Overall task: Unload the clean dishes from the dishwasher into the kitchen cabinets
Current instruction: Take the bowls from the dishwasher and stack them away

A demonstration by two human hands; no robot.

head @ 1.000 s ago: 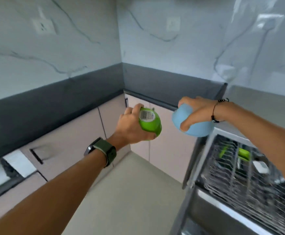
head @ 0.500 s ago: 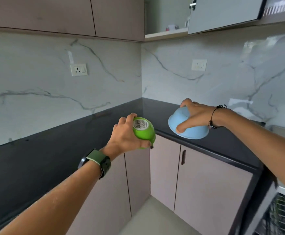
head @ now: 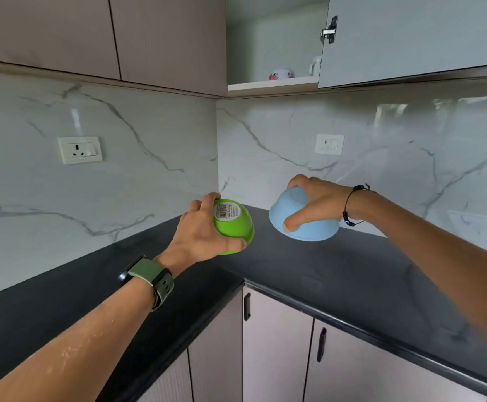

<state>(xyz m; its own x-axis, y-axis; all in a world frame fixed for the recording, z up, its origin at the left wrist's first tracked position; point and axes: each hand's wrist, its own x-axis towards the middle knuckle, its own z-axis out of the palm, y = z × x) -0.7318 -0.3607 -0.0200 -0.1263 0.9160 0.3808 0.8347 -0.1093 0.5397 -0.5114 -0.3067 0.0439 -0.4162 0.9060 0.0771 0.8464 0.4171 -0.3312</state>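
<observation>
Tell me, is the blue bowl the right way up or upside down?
Upside down. The round light-blue plastic bowl has its flat base facing up under the right hand, and its wide rim points down toward the black countertop.

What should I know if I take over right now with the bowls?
Left hand grips the green bowl, held upside down, sticker on its base.
Right hand grips the blue bowl, also upside down.
Both bowls are in the air above the black counter, not set down.
The upper cabinet is open; a patterned bowl and a mug sit on its shelf.
Done: both bowls are out of the dishwasher.
Left: lift them onto that shelf, probably turned as you like, then fetch more.
</observation>
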